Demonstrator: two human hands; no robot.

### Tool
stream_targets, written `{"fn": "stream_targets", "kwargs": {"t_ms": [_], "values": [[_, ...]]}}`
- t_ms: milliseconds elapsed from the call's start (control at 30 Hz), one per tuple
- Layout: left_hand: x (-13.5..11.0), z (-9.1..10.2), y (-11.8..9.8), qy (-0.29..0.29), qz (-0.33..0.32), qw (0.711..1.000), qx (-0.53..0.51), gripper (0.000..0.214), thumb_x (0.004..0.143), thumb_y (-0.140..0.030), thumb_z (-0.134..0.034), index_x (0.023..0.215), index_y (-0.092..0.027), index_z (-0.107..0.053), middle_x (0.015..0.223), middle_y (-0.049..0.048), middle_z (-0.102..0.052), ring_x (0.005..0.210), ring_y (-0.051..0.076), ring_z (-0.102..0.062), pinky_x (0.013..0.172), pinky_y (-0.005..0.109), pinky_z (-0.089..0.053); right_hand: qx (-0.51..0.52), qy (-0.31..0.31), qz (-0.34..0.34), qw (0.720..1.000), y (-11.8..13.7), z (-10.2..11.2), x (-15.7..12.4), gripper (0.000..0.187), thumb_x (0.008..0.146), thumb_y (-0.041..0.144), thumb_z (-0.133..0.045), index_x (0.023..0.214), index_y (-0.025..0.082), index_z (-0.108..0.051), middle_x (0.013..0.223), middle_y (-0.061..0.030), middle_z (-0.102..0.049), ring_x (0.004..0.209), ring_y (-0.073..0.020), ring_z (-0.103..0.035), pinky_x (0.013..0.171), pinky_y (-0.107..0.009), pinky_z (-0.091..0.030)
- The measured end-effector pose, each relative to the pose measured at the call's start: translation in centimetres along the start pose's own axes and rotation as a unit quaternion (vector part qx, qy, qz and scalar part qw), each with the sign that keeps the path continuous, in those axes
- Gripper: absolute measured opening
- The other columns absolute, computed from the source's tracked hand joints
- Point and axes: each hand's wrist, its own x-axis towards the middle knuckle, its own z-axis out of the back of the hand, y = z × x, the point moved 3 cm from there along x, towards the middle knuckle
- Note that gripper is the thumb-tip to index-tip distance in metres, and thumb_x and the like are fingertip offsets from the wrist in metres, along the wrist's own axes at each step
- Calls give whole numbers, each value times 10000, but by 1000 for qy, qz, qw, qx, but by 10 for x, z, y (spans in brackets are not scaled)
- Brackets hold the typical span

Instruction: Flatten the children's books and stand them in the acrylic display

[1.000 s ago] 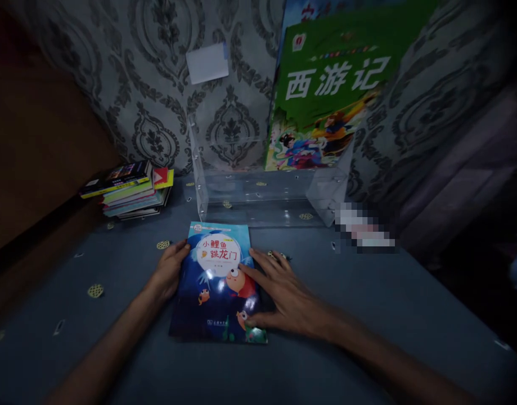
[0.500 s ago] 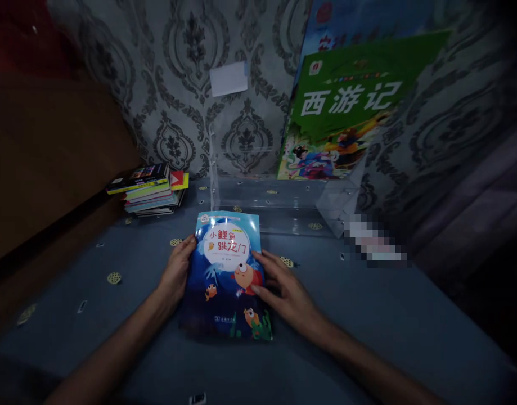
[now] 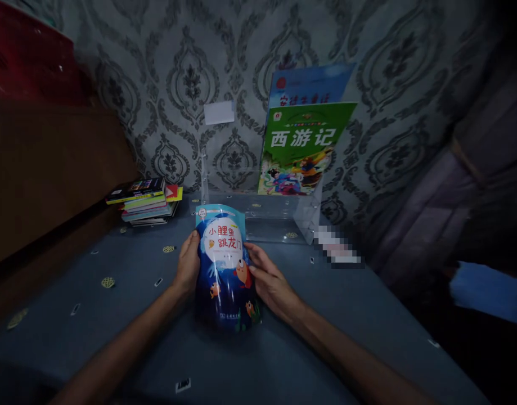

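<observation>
1. Fish-cover book (image 3: 219, 281) is at the centre of the view, above the near part of the tabletop (image 3: 346, 292); its cover bends in a curve, and I cannot tell whether its lower edge touches.
2. Left hand (image 3: 187, 267) grasps the book's edge at 9 o'clock.
3. Right hand (image 3: 272, 280) grasps the opposite edge, at 3 o'clock, fingers partly bent.
4. From this book, the clear stand (image 3: 305, 222) is at 1 o'clock, carrying a green book (image 3: 302, 152).
5. One stack of books (image 3: 151, 203) lies at 10 o'clock.
</observation>
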Motion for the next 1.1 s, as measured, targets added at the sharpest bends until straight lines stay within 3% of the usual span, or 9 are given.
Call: {"fn": "stream_targets", "kwargs": {"t_ms": [100,200,367,567,767,933,1100], "values": [[-3,-11,-6,16,-24,999,27,539,741,-675,-682,966,-185,-704,1025,71,-747,1081,265,-657,975,382,-502,-5,6,32,999,7,-3,-1,445,772,278,-682,1196,326,-556,1358,-4,-543,1376,-234,-398,1158,-457,-315],[-8,-20,-10,116,-73,990,32,635,729,-750,-625,957,-161,-689,946,73,-751,975,263,-689,886,366,-542,-37,16,75,996,14,-5,-2,413,779,235,-629,1170,325,-532,1302,6,-563,1331,-214,-431,1135,-425,-335],[-14,-20,-10,170,-122,978,24,583,794,-712,-593,1029,-184,-669,1085,83,-735,1065,267,-667,940,371,-526,-129,48,136,981,25,-9,-7,359,776,177,-588,1103,302,-507,1136,4,-596,1115,-192,-544,968,-338,-439],[-13,-10,-5,167,-92,982,6,747,735,-743,-631,1283,-240,-566,1323,85,-635,1260,286,-564,1057,399,-454,-146,36,162,975,35,-8,-7,362,756,178,-615,1086,301,-529,1109,13,-602,1055,-181,-551,951,-320,-433],[-13,-1,-12,140,-112,984,16,755,687,-741,-679,1275,-283,-560,1356,56,-605,1345,255,-486,1074,315,-429,-93,14,144,985,40,-7,-3,361,730,218,-692,1053,308,-558,1099,19,-623,996,-180,-573,923,-324,-458],[-9,-2,-9,149,-86,985,14,862,619,-737,-730,1303,-261,-511,1323,85,-616,1272,271,-549,1016,324,-470,-19,15,130,991,39,-10,-1,522,707,232,-737,1169,327,-516,1247,-2,-623,1130,-206,-587,1034,-400,-436],[-14,-3,-14,166,-102,980,50,919,569,-660,-806,1311,-243,-460,1341,97,-581,1327,303,-483,1055,332,-431,-13,21,119,993,33,-8,2,580,691,215,-733,1243,317,-587,1337,-4,-609,1296,-213,-501,1172,-411,-290]]}}
